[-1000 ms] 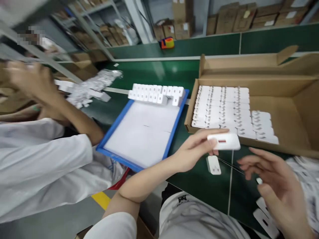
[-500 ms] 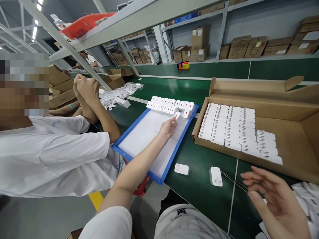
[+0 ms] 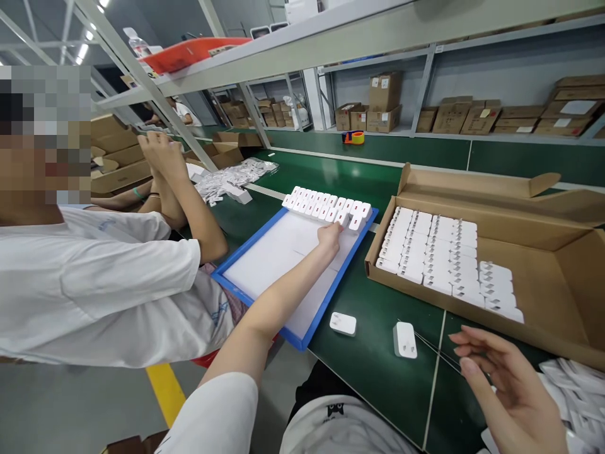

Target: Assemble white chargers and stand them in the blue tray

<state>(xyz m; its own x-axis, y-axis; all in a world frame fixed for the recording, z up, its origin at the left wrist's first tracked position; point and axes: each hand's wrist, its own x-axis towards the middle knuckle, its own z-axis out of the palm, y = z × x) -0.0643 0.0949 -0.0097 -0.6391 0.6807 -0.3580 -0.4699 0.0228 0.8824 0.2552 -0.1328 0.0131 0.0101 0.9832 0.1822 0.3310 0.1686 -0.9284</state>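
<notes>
My left hand (image 3: 329, 239) reaches over the blue-rimmed tray (image 3: 265, 252), fingers closed on a white plug charger (image 3: 342, 218). That charger sits at the near side of the rows of white chargers (image 3: 312, 203), which show small red ports. My right hand (image 3: 515, 384) is held over the table at the lower right, fingers apart, holding nothing. Nearest to it are metal tweezers (image 3: 437, 353) and a charger with its prongs up (image 3: 405, 340). Another charger (image 3: 343, 323) lies close to the tray's near corner.
A cardboard box (image 3: 444, 295) holds rows of chargers, prongs up. White pieces (image 3: 579, 391) are heaped at the right edge. A co-worker (image 3: 118, 277) sits at the left, hands raised, beside a pile of small white parts (image 3: 236, 180). A shelf beam (image 3: 283, 53) crosses above.
My left hand has moved slightly forward and set the held charger against the rows. My right hand stays open in nearly the same place. The view has shifted a little.
</notes>
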